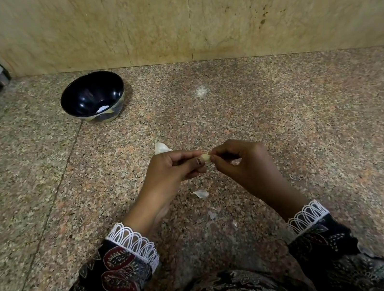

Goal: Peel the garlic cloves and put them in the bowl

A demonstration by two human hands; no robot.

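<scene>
One garlic clove [205, 157] sat pinched between the left hand [171, 167] and the right hand [236, 160], both curled tightly onto it above the counter [282, 117]. A small, slick clove could squirt free, or skin could cling. One black bowl [93, 97] stood far left; two more cloves [161, 148] lay nearby, plus some peel scraps [212, 214].

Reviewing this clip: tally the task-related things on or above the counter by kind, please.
Bowl: 1
Garlic clove held between left hand and right hand: 1
Garlic lying on the counter: 2
Loose skin scraps: 2
Total: 6
</scene>
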